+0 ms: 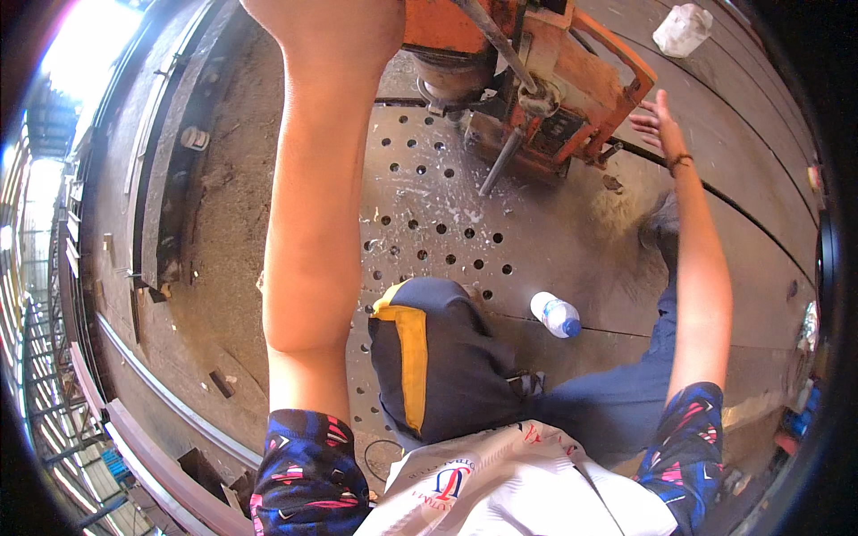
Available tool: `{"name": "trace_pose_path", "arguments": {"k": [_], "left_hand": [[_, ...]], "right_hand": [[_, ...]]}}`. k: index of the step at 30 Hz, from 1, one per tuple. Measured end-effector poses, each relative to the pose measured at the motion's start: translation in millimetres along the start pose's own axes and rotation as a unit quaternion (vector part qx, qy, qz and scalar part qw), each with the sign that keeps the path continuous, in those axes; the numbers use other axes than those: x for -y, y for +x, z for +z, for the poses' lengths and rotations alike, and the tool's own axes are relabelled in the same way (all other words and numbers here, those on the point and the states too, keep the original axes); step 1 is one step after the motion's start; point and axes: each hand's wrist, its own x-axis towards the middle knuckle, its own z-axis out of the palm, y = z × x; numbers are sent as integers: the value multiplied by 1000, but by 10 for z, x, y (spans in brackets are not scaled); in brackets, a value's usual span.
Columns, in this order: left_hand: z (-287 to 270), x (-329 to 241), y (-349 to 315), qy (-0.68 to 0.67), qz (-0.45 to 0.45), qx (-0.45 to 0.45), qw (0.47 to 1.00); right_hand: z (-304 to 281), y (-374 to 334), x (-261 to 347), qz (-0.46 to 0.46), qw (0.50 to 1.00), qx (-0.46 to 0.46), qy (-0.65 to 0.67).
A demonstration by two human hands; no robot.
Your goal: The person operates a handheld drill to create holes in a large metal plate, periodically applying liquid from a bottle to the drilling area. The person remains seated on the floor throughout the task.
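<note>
An orange drilling machine (572, 85) with a spoked feed handle (536, 96) stands on a steel plate (420, 192) drilled with rows of holes. My left hand (335, 20) reaches up to the machine's left side; its fingers lie beyond the top edge, so whether it grips anything is hidden. To the right of the machine's orange frame, my right hand (659, 125) is held with fingers spread and nothing in it. Whitish streaks mark the plate below the handle's long rod. A chuck or bit cannot be made out.
A capped plastic bottle (556, 315) lies beside my bent knee (447, 348). Farther right sits a crumpled whitish bundle (683, 29). Steel beams (170, 170) and a small white tub (194, 138) are on the left. A metal pipe (179, 397) runs along the lower left.
</note>
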Motion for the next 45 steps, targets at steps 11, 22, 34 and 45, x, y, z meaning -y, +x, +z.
{"name": "trace_pose_path", "arguments": {"k": [11,22,34,45], "left_hand": [[-359,-252,-178,275,-19,-48,960],[-1264,-164,-218,449,20,-74,890],[-1274,-310,-281,459,61,-27,886],[-3156,241,-2273,579,-254,-233,739]], "right_hand": [[-1586,-758,-626,-8,933,-27,-359],[-578,-1197,755,-370,857,-225,-280],[2227,-2454,2869,-677,732,71,-17],[2375,-2133,2879,-643,738,203,-5]]}}
